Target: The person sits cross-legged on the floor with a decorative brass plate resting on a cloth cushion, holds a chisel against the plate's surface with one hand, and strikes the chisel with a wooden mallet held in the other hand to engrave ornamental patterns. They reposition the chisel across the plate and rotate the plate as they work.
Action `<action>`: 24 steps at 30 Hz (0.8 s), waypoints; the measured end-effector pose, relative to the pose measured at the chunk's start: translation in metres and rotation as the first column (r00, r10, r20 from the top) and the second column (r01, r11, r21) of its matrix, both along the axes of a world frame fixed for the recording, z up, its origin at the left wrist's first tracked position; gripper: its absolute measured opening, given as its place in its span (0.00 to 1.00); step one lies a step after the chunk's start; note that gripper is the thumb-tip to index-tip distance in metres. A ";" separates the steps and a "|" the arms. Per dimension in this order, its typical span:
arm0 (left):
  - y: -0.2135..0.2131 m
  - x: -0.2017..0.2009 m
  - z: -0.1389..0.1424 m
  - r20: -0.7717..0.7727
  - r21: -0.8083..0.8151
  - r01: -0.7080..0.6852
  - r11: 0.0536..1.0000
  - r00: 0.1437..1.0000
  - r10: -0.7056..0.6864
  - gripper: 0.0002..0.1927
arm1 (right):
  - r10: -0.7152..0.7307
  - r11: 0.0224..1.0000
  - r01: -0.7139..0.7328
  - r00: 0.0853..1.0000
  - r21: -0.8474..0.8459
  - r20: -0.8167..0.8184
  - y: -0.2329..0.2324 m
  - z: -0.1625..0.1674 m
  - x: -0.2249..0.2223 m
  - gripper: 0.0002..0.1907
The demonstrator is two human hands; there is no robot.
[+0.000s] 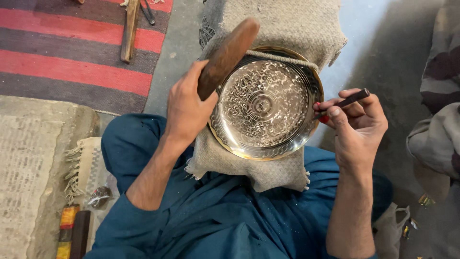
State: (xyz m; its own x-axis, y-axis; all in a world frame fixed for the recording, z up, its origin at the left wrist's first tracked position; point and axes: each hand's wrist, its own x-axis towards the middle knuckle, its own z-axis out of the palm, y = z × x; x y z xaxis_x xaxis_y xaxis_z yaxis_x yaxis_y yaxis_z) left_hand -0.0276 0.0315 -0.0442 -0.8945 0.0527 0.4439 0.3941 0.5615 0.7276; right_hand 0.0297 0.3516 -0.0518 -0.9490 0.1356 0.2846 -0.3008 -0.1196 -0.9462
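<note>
Floor [177, 52]: grey concrete, bare at 12 o'clock and down the 3 o'clock side. Daylight falls from 1 o'clock, brightest on the concrete there. Striped rug [72, 52]: red and dark bands, at 10 o'clock. On its upper edge lies a wooden stick [129, 31], beside it a thin dark tool [147, 12]. Woven mat [33, 168]: pale, at 8 o'clock. Fringed cloth [86, 165]: just beside the mat, toward centre. Folded blanket [438, 120]: striped grey and brown, at 3 o'clock. No walls or windows are in view.

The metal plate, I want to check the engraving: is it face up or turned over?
Face up: the metal plate shows its patterned hollow and raised rim, resting on the burlap pad.
</note>
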 end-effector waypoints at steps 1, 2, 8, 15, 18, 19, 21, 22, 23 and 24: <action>0.001 -0.003 0.001 -0.018 0.007 0.001 1.000 1.000 -0.001 0.23 | -0.012 1.000 0.012 1.000 -0.007 0.015 -0.001 0.001 0.000 0.12; 0.002 -0.006 0.001 -0.034 0.014 0.003 1.000 0.999 -0.002 0.22 | -0.025 1.000 0.025 0.999 -0.013 0.031 -0.001 0.002 0.001 0.12; 0.000 -0.003 0.002 -0.037 0.083 0.018 0.996 0.999 -0.015 0.21 | -0.041 0.996 0.038 0.999 0.078 0.027 -0.003 0.007 -0.004 0.13; -0.034 0.042 0.003 0.158 0.093 -0.141 0.986 0.980 0.125 0.18 | 0.058 0.998 -0.057 0.998 0.019 -0.038 -0.007 0.008 -0.015 0.10; -0.053 0.075 -0.004 0.271 0.090 -0.206 0.974 0.947 0.175 0.20 | 0.109 0.989 -0.103 0.993 0.106 -0.051 -0.010 0.012 -0.022 0.10; -0.059 0.085 -0.007 0.296 0.077 -0.235 0.969 0.933 0.203 0.18 | 0.130 0.982 -0.123 0.991 0.143 -0.043 -0.012 0.013 -0.024 0.10; -0.065 0.103 -0.016 0.347 0.048 -0.292 0.955 0.902 0.258 0.16 | 0.159 0.969 -0.153 0.987 0.192 -0.015 -0.020 0.015 -0.029 0.11; -0.068 0.108 -0.021 0.361 0.052 -0.296 0.954 0.896 0.259 0.16 | 0.167 0.965 -0.164 0.986 0.205 0.003 -0.024 0.016 -0.032 0.11; -0.070 0.113 -0.025 0.374 0.058 -0.303 0.951 0.890 0.260 0.15 | 0.176 0.960 -0.176 0.984 0.218 0.020 -0.029 0.017 -0.035 0.11; -0.072 0.116 -0.030 0.387 0.063 -0.310 0.949 0.884 0.263 0.15 | 0.193 0.953 -0.198 0.980 0.229 0.045 -0.034 0.017 -0.037 0.13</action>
State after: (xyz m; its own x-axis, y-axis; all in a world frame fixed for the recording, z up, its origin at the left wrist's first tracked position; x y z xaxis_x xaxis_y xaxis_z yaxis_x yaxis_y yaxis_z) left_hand 0.0884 -0.0401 -0.0740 -0.9624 -0.2636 0.0658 -0.0807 0.5086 0.8572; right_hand -0.0078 0.3180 -0.0345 -0.9568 -0.1200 0.2649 -0.2722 0.0488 -0.9610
